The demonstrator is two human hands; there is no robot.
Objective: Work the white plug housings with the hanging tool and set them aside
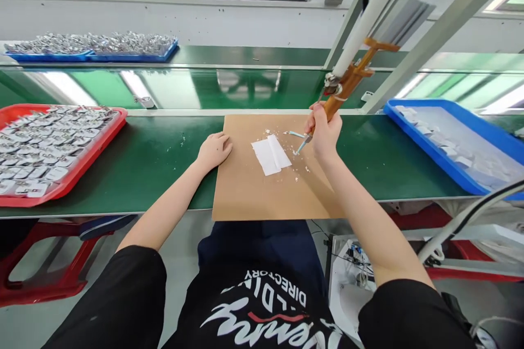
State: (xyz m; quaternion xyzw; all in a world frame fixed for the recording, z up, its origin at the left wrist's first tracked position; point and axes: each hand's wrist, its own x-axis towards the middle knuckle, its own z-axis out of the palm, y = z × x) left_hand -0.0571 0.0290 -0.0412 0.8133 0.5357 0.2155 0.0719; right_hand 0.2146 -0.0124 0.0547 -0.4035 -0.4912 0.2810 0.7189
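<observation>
Board (pixel 254 196): left hand (pixel 213 151) curled, right (pixel 324 133) around dispenser (pixel 347 83).

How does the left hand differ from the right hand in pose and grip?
The left hand rests loosely curled on the left edge of the flat brown cardboard sheet and holds nothing; the right hand grips the orange-handled tool with a long white tube. The left hand lies down on the sheet; the right hand is raised above it. Both are bare.

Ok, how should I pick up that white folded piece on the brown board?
Probably pinch the near left corner of the white piece, coming from the left hand side: it lies flat, and the right hand with its tool crowds the right.
</observation>
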